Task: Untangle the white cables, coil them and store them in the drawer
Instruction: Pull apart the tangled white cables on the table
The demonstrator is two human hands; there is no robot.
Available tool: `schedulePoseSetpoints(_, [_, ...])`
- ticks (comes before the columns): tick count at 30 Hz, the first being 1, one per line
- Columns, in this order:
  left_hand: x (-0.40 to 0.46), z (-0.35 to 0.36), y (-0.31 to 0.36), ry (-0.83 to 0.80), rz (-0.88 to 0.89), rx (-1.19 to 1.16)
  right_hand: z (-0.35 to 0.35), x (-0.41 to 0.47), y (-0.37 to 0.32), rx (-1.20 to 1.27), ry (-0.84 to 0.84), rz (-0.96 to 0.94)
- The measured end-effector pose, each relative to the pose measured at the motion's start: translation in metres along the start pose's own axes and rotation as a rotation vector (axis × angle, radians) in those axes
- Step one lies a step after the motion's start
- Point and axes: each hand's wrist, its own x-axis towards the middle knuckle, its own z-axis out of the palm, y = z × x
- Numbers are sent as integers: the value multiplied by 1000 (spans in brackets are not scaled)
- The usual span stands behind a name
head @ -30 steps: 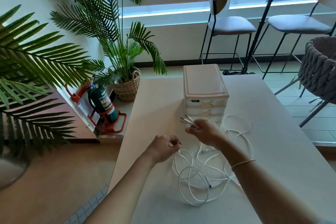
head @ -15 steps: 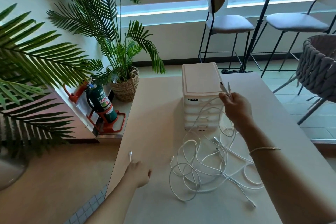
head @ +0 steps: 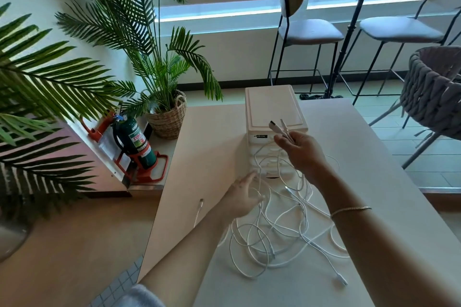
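Observation:
A tangle of white cables (head: 279, 234) lies in loose loops on the pale table (head: 349, 147). My right hand (head: 303, 151) is raised in front of the white drawer unit (head: 272, 107) and pinches two cable plug ends, their cords hanging down to the pile. My left hand (head: 243, 195) reaches with spread fingers into the left side of the tangle and touches the strands. One loose plug end (head: 200, 203) lies on the table left of that hand. The drawers look closed.
The table's left edge drops to the floor, where a green fire extinguisher (head: 136, 142) and a potted palm in a basket (head: 169, 117) stand. Bar stools (head: 309, 32) and a woven grey chair (head: 436, 92) stand beyond and right of the table.
My left hand let go of one plug end near the table's left edge, then moved right into the tangle. My right hand lifted two plug ends up to the drawer unit.

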Motion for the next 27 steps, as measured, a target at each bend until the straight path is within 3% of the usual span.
schedulePoseSetpoints(3, [14,0,19,8,3,-233,-3,1,0,29,12,1])
schedulePoseSetpoints(5, [16,4,20,-107,-27,-325,-6,2,2,56,70,3])
schedulePoseSetpoints(8, [11,12,8,-229,-99,-172,-14,5,3,69,193,20])
schedulePoseSetpoints(14, [9,4,-12,39,-174,-106,-26,1,11,-95,417,85])
schedulePoseSetpoints(16, [11,-5,-1,74,-136,-128,-20,-1,11,-174,338,39])
schedulePoseSetpoints(21, [12,-24,42,94,18,-91,11,-14,6,-354,-120,-58])
schedulePoseSetpoints(27, [4,-32,37,152,86,-265,8,-9,11,-469,-267,-11])
